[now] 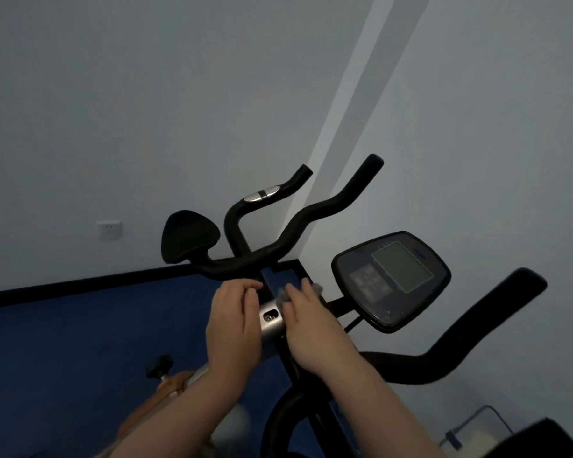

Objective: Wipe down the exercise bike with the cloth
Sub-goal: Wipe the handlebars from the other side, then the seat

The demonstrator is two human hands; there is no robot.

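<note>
The exercise bike's black handlebars [278,249] curve up in the middle of the head view, with its dark console [391,279] to the right. A silver stem clamp [270,317] lies between my hands. My right hand [311,325] holds a small grey cloth [283,294] against the stem beside the clamp; most of the cloth is hidden under my fingers. My left hand [234,325] rests on the left side of the clamp, fingers curled over the bar there.
A black elbow pad [187,234] sits at the left of the handlebars. A long black grip [477,328] juts out at the right. Blue floor [80,342] lies below, pale walls behind, a wall socket [109,230] at left, a black adjustment knob [159,365] lower left.
</note>
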